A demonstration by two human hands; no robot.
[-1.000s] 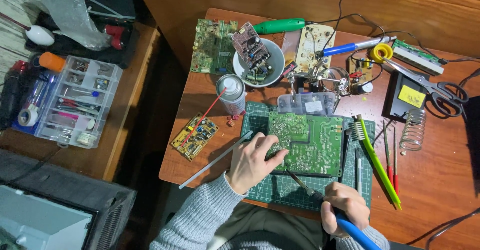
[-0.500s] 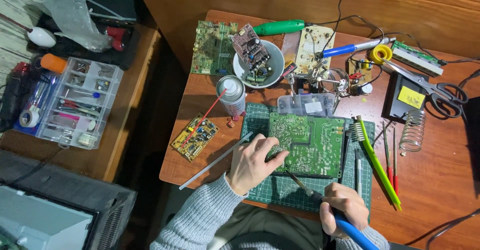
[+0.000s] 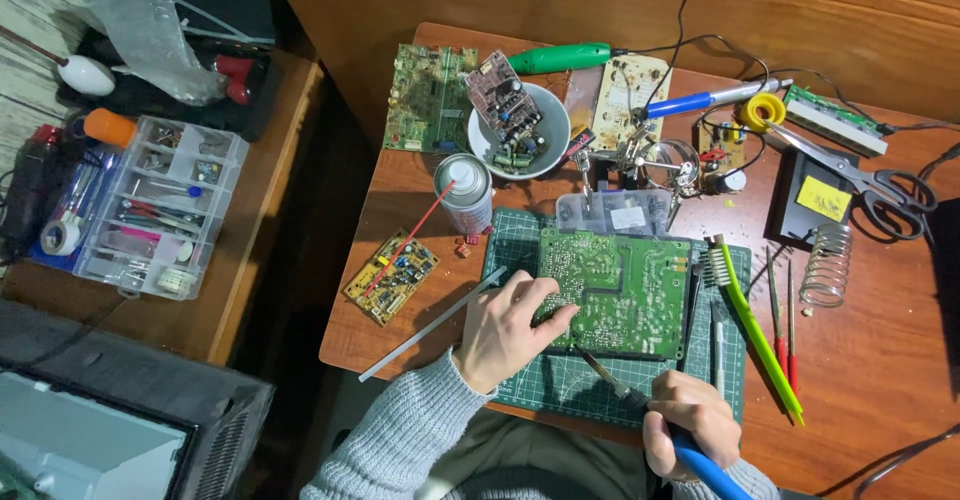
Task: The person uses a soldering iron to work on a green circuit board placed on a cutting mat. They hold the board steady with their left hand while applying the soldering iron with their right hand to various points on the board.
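Observation:
A green circuit board (image 3: pixel 625 285) lies solder side up on a green cutting mat (image 3: pixel 555 385) at the table's near edge. My left hand (image 3: pixel 508 328) rests on the board's near left corner, fingers pressing it down. My right hand (image 3: pixel 688 428) grips a soldering iron (image 3: pixel 612 380) with a blue handle; its metal tip points up-left and reaches the board's near edge, just right of my left fingers.
A spray can (image 3: pixel 466 192) with a red straw, a small yellow board (image 3: pixel 391 276), a white bowl (image 3: pixel 516 132) of parts, a helping-hand stand (image 3: pixel 655 162), scissors (image 3: pixel 868 178), a coil iron stand (image 3: pixel 828 266), a green-handled brush (image 3: pixel 752 325) and a parts organiser (image 3: pixel 160 205) on the left side table.
My left hand has slid slightly right onto the board's corner. The soldering iron tip has edged a little closer to the board. Nothing else moved.

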